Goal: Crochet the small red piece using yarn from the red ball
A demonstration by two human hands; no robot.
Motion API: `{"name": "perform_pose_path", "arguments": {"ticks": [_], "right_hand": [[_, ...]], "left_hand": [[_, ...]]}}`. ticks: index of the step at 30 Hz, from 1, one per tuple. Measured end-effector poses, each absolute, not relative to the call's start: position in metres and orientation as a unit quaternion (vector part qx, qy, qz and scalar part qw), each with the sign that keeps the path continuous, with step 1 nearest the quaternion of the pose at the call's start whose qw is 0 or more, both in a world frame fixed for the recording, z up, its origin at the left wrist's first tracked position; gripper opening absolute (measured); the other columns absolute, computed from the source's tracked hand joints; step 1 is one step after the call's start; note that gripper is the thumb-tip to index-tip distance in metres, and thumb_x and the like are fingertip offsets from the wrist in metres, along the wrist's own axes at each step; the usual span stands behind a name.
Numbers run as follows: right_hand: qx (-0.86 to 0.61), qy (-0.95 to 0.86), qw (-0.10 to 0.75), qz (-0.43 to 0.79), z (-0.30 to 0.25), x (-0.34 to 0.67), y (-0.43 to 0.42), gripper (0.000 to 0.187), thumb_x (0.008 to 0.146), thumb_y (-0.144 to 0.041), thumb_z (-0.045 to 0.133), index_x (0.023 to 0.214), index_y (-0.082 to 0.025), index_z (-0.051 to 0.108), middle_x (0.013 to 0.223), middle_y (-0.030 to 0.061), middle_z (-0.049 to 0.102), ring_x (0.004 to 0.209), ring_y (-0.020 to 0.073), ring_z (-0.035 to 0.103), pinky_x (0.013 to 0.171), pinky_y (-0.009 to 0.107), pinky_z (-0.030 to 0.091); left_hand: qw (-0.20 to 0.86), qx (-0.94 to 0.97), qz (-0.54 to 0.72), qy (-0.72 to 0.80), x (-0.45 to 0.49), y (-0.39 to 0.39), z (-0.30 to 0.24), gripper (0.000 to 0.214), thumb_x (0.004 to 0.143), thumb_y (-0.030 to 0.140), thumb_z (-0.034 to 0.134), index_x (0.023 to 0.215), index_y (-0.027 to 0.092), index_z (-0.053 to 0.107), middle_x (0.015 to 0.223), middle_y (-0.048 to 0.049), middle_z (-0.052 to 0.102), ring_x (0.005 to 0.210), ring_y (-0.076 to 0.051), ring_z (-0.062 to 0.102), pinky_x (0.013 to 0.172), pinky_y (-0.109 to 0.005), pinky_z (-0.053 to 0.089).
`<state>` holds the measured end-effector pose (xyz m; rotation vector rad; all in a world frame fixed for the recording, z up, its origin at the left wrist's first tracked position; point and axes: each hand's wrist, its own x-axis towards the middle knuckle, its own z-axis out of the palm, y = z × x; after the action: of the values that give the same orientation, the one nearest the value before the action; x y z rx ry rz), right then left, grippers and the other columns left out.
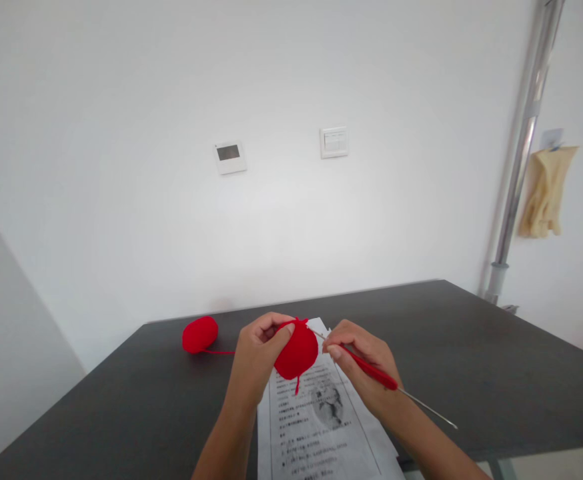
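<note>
My left hand (261,353) pinches the upper left edge of a round red crochet piece (299,353), with a short yarn tail hanging from its bottom. In my right hand (364,363) is a crochet hook (371,370) with a red handle and a thin metal shaft at each end. The hook's tip meets the top edge of the crochet piece; whether it passes through a loop is too small to tell. A strand of red yarn runs left from behind my left hand to a red yarn ball (200,335) on the table.
Printed sheets (316,433) with text and a picture lie under my hands on the dark table (146,400). Behind it, the white wall carries a thermostat panel (230,159) and a light switch (334,143). At right are a metal pole (516,167) and hanging yellowish gloves (549,193).
</note>
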<state>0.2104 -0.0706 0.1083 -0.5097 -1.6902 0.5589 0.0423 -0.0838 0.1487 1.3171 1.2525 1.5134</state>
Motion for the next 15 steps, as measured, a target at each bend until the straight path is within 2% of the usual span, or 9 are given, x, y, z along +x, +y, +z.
{"name": "perform_pose_path", "arguments": {"ticks": [3, 6, 7, 9, 11, 13, 15], "right_hand": [[-0.203, -0.743, 0.606, 0.199, 0.113, 0.212, -0.075, 0.036, 0.093, -0.037, 0.031, 0.085, -0.02, 0.062, 0.088, 0.0069, 0.059, 0.085, 0.0198, 0.054, 0.073, 0.033, 0.043], [-0.227, -0.725, 0.62, 0.197, 0.118, 0.211, -0.08, 0.041, 0.094, -0.038, 0.028, 0.077, -0.02, 0.059, 0.102, 0.0077, 0.056, 0.098, 0.0212, 0.05, 0.082, 0.035, 0.04], [-0.242, -0.715, 0.623, 0.208, 0.119, 0.211, -0.082, 0.039, 0.094, -0.037, 0.029, 0.072, -0.02, 0.056, 0.097, 0.0069, 0.056, 0.094, 0.0199, 0.051, 0.08, 0.033, 0.04], [-0.283, -0.695, 0.61, 0.255, 0.121, 0.211, -0.086, 0.035, 0.094, -0.036, 0.032, 0.069, -0.019, 0.049, 0.074, 0.002, 0.053, 0.071, 0.0148, 0.05, 0.066, 0.027, 0.041], [-0.325, -0.681, 0.578, 0.309, 0.123, 0.213, -0.088, 0.026, 0.092, -0.037, 0.039, 0.074, -0.02, 0.046, 0.06, -0.0039, 0.042, 0.055, 0.0111, 0.041, 0.052, 0.022, 0.035], [-0.35, -0.686, 0.539, 0.341, 0.124, 0.216, -0.091, 0.018, 0.088, -0.039, 0.049, 0.086, -0.021, 0.046, 0.059, -0.0061, 0.04, 0.052, 0.0098, 0.038, 0.048, 0.02, 0.033], [-0.351, -0.708, 0.503, 0.351, 0.127, 0.219, -0.094, 0.022, 0.087, -0.039, 0.051, 0.099, -0.022, 0.046, 0.065, -0.005, 0.047, 0.056, 0.01, 0.043, 0.05, 0.02, 0.035]], "left_hand": [[0.369, 0.523, 0.584, 0.499, 0.044, -0.09, 0.153, 0.016, 0.065, 0.029, 0.066, 0.072, 0.015, 0.067, 0.067, -0.0032, 0.068, 0.057, -0.014, 0.057, 0.052, -0.022, 0.041], [0.377, 0.525, 0.582, 0.494, 0.044, -0.093, 0.154, 0.014, 0.065, 0.028, 0.067, 0.071, 0.015, 0.067, 0.066, -0.0026, 0.067, 0.058, -0.013, 0.057, 0.053, -0.021, 0.042], [0.385, 0.521, 0.582, 0.491, 0.044, -0.094, 0.154, 0.015, 0.065, 0.028, 0.067, 0.071, 0.015, 0.067, 0.065, -0.0025, 0.067, 0.058, -0.013, 0.057, 0.053, -0.021, 0.042], [0.405, 0.511, 0.583, 0.484, 0.043, -0.096, 0.154, 0.015, 0.066, 0.029, 0.068, 0.071, 0.015, 0.067, 0.064, -0.0025, 0.066, 0.057, -0.013, 0.056, 0.052, -0.02, 0.041], [0.422, 0.505, 0.584, 0.476, 0.041, -0.098, 0.154, 0.016, 0.066, 0.03, 0.068, 0.072, 0.015, 0.067, 0.063, -0.0027, 0.066, 0.056, -0.012, 0.056, 0.051, -0.02, 0.041], [0.431, 0.504, 0.584, 0.468, 0.04, -0.1, 0.155, 0.017, 0.066, 0.03, 0.068, 0.073, 0.015, 0.067, 0.063, -0.003, 0.067, 0.055, -0.012, 0.056, 0.051, -0.02, 0.041], [0.432, 0.502, 0.587, 0.465, 0.04, -0.102, 0.157, 0.017, 0.066, 0.031, 0.069, 0.073, 0.015, 0.067, 0.064, -0.0033, 0.067, 0.055, -0.013, 0.056, 0.051, -0.02, 0.041]]}}
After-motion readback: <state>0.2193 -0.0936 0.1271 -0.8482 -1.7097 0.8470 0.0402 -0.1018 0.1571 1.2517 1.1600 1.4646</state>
